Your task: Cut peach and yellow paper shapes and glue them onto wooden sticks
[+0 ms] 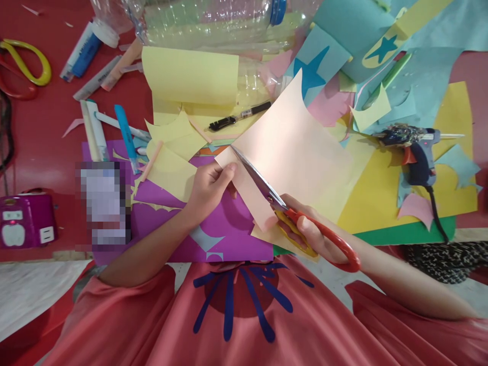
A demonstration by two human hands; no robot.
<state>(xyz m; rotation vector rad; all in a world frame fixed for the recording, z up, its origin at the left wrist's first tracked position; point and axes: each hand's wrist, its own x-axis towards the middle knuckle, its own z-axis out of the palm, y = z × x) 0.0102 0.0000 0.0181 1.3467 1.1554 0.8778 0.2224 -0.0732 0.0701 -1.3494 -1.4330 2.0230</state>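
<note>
My left hand (211,188) pinches the edge of a pale pink paper sheet (290,137), thumb on top, where a strip (251,195) lies along its lower left side. My right hand (305,223) grips scissors (324,236) with red and yellow handles. Their blades lie along the line between strip and sheet, tips close to my left thumb. The blades look nearly closed. Part of the right fingers is hidden behind the handles. Beneath the sheet are purple paper (236,229) and yellow paper (412,188).
A glue gun (415,152) lies at right, its cord hanging forward. A black pen (240,117) and a rolled yellow sheet (190,76) are beyond my hands. Markers (124,132), a phone (102,203) and a purple socket box (26,221) are left. Plastic bottles (213,20) lie behind.
</note>
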